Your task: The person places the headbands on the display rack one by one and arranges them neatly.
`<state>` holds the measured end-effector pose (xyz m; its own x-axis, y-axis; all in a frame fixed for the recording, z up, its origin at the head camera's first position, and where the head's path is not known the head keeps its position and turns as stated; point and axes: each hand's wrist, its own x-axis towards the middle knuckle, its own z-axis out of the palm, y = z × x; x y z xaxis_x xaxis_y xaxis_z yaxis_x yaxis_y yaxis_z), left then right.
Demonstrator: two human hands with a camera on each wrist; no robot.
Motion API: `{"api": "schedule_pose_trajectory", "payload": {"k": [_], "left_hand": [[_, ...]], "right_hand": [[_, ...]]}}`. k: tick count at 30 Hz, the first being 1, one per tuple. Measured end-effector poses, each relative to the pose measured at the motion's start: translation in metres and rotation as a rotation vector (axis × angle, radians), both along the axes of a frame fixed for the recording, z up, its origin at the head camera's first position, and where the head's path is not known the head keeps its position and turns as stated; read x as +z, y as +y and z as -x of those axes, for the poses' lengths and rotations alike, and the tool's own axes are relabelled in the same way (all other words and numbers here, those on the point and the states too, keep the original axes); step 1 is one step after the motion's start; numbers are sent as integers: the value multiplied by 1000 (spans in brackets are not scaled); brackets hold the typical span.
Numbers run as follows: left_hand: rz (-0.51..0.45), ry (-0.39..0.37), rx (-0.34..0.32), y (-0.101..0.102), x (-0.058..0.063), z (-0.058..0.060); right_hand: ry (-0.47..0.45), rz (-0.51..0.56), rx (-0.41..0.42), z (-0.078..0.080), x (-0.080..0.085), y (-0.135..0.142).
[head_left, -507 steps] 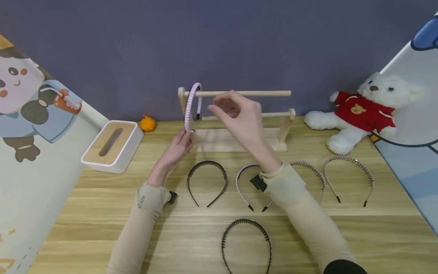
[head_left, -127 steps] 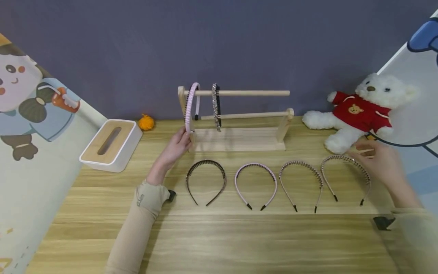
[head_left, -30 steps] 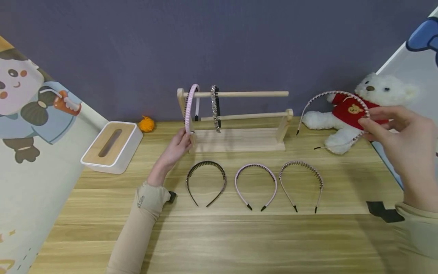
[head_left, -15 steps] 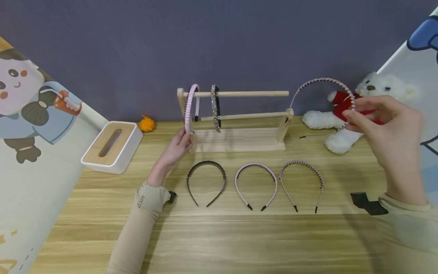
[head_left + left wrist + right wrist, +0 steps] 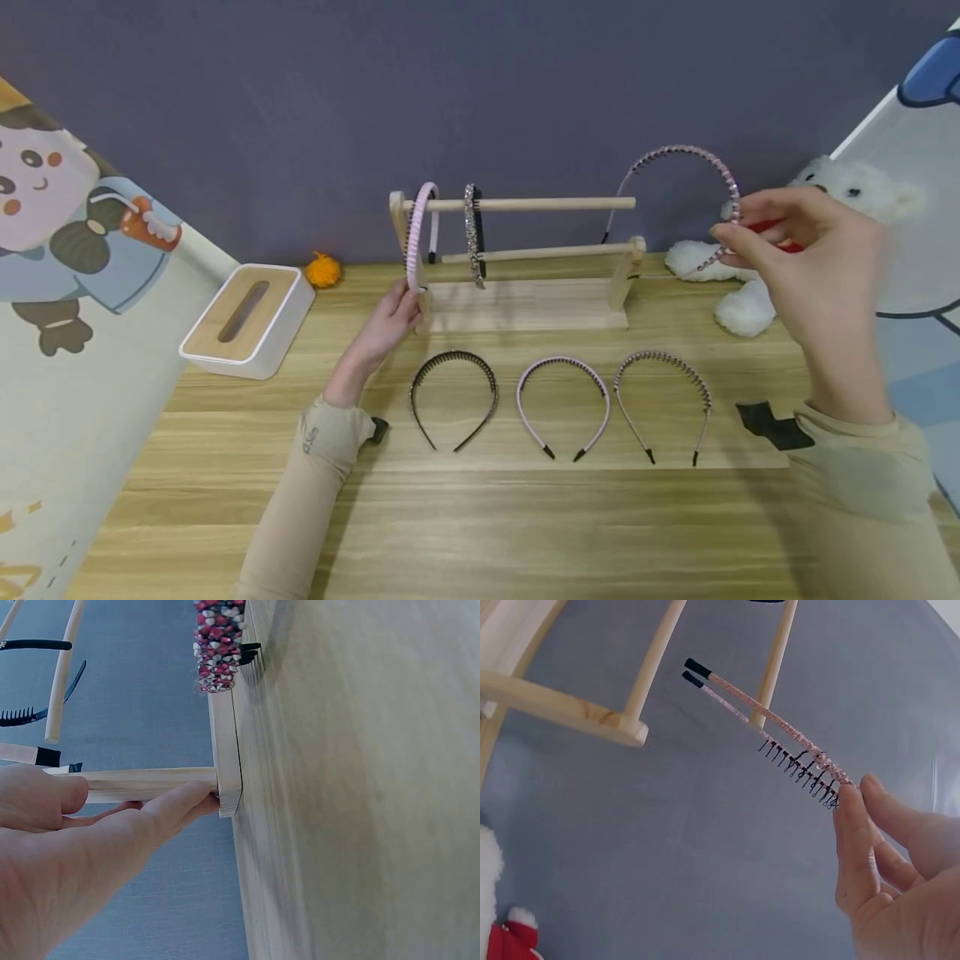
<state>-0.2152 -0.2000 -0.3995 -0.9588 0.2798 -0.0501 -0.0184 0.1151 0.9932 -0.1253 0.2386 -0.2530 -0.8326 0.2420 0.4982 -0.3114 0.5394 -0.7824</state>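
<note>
In the head view my right hand [image 5: 821, 283] pinches a pinkish beaded headband [image 5: 684, 150] between thumb and fingers. It is in the air, its open ends pointing left toward the free right end of the rack's upper rail. The right wrist view shows dark comb teeth under the headband [image 5: 739, 694] and black tips. My left hand [image 5: 382, 329] grips the left upright of the wooden headband rack [image 5: 525, 307] low down, thumb and fingers around the post [image 5: 150, 780]. A pink-wrapped headband [image 5: 417, 233] and a glittery one [image 5: 472, 237] hang on the upper rail.
Three headbands lie in a row before the rack: a dark one [image 5: 453, 357], a lilac one [image 5: 562, 361] and a brownish beaded one [image 5: 660, 357]. A tissue box [image 5: 273, 358] and an orange ball [image 5: 323, 271] stand left; a white teddy bear [image 5: 746, 308] sits right.
The glittery headband has gone from the table onto the rail. My right hand has picked up the far-right headband and carried it up and left. My left hand stays at the post.
</note>
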Motion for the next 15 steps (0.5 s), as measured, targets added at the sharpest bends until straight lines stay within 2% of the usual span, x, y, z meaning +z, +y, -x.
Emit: {"api": "schedule_pose_trajectory", "payload": {"k": [6,15], "left_hand": [[-5,-6,-1,0,0,0],[-15,-7,1,1,0,0]], "right_hand": [[21,-7,18,5,2,-12],[69,-85,6,14,1,-31]]}}
